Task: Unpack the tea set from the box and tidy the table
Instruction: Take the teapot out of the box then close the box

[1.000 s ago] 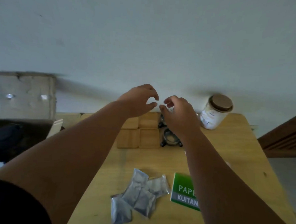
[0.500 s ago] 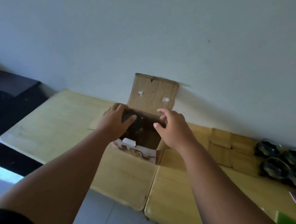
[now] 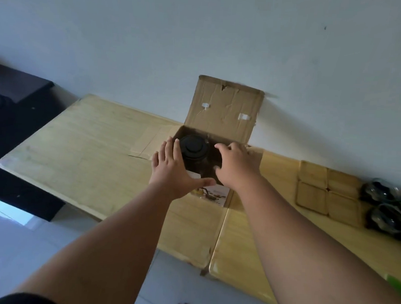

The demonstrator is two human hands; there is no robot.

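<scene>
An open cardboard box stands on the wooden table against the wall, its lid flap upright. Inside sits a glass teapot with a black round lid. My left hand lies at the box's left front corner, its fingers stretched along the pot's left side and its thumb across the box's front edge. My right hand reaches into the right half of the box with curled fingers, a little apart from the pot. Neither hand grips anything.
Several square wooden coasters lie in a block to the right of the box, and beyond them several dark glass cups. A green packet's corner shows at the right edge. Dark furniture stands left of the table.
My view has swung left from the cups and coasters to the box. Both hands have moved from the cups to the box, and the left hand has slid off the pot's lid to its side.
</scene>
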